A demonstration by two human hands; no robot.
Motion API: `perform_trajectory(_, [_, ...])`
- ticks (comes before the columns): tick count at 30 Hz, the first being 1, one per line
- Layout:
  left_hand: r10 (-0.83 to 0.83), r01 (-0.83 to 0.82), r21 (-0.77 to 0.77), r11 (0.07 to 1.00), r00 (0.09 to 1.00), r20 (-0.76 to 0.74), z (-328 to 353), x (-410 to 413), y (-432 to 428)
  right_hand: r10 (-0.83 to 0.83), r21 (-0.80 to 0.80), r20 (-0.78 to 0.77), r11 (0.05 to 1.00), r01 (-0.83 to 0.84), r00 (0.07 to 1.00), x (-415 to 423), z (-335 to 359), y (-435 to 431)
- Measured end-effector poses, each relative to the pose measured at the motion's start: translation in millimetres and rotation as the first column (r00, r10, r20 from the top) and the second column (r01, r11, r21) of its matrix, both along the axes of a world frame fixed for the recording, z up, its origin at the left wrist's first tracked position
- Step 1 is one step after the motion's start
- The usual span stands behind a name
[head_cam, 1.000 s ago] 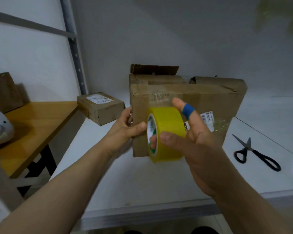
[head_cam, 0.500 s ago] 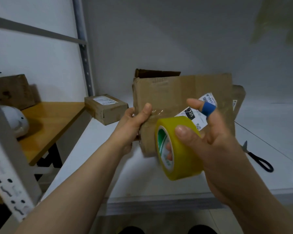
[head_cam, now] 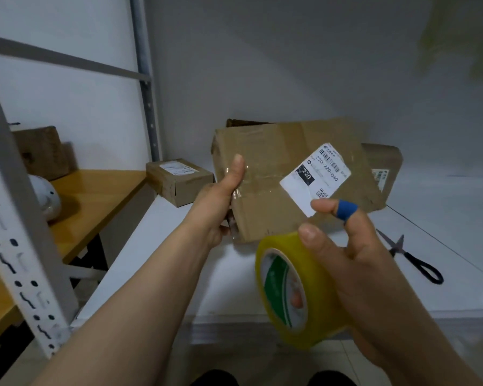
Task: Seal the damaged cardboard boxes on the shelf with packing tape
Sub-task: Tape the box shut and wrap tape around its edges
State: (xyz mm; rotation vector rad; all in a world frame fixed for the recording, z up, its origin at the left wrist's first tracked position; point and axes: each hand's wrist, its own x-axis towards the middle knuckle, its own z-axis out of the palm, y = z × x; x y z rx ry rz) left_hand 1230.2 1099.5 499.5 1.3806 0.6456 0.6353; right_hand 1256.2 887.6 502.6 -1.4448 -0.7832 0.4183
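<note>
Gripping cardboard box [head_cam: 279, 174] by left edge — left hand [head_cam: 218, 201]; right hand [head_cam: 354, 271] clutches tape roll [head_cam: 293, 291] just below.

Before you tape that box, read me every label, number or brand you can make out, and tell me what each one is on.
"220-220-C40": white shipping label on the held cardboard box.
"220": black patch on that same label.
Barcode, QR code and small print on that label: too small to read.
Label on the small box at left: unreadable.
Label on the rear box: blurred.
Green print on the tape roll core: unreadable.
</note>
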Motion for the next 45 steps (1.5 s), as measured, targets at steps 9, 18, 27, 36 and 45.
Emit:
perform_trajectory(9, [0.014,-0.008,-0.239,0.971,1.000,0.026,11,-5,7,-0.035,-0.057,0.060,0.998,0.039,0.998,8,-14,6])
perform_trajectory(18, [-0.015,0.027,-0.388,0.921,0.999,0.034,7,-5,21,0.013,-0.139,0.163,0.990,0.010,0.987,21,-34,20])
perform_trajectory(27, [-0.054,-0.006,-0.493,0.870,0.993,-0.107,-10,-1,20,0.071,-0.293,0.209,0.956,-0.007,0.975,31,-26,24])
perform_trajectory(36, [-0.140,0.009,-0.452,0.892,0.956,-0.258,-32,-2,24,0.155,-0.371,0.142,0.924,-0.093,0.978,8,-33,11])
perform_trajectory(45, [-0.198,0.271,0.005,0.963,0.716,-0.669,-12,-6,27,0.109,-0.352,-0.006,0.930,-0.104,0.994,11,-38,9])
